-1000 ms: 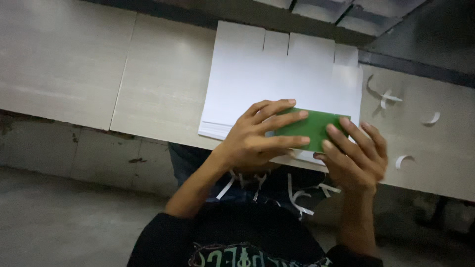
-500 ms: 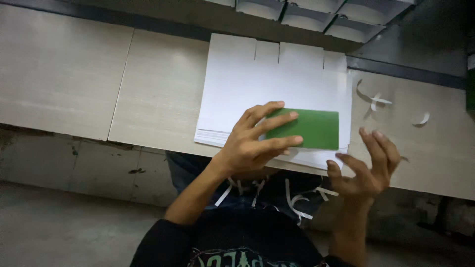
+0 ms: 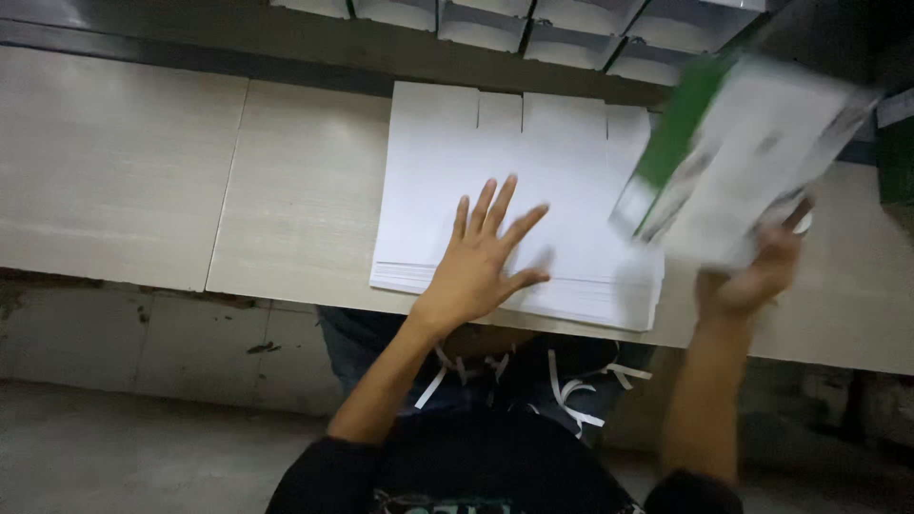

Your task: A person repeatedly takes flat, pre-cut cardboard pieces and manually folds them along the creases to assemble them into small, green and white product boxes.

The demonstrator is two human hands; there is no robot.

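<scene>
My left hand [image 3: 481, 257] lies flat with fingers spread on a stack of white die-cut card sheets [image 3: 428, 181] at the table's front edge. Off to the right, my right hand [image 3: 752, 281] is raised and grips a folded carton [image 3: 738, 157], white with green sides, blurred by motion and tilted over the stack's right end.
The stack rests on a pale wood-grain table [image 3: 143, 190]. A row of white boxes [image 3: 533, 24] stands along the back. Thin white paper strips [image 3: 571, 395] lie on my lap below the table edge. A green object [image 3: 897, 171] shows at the far right.
The green piece under my left hand is gone from the stack; my right hand has swung up to the right holding a white and green carton. My left hand now rests flat.
</scene>
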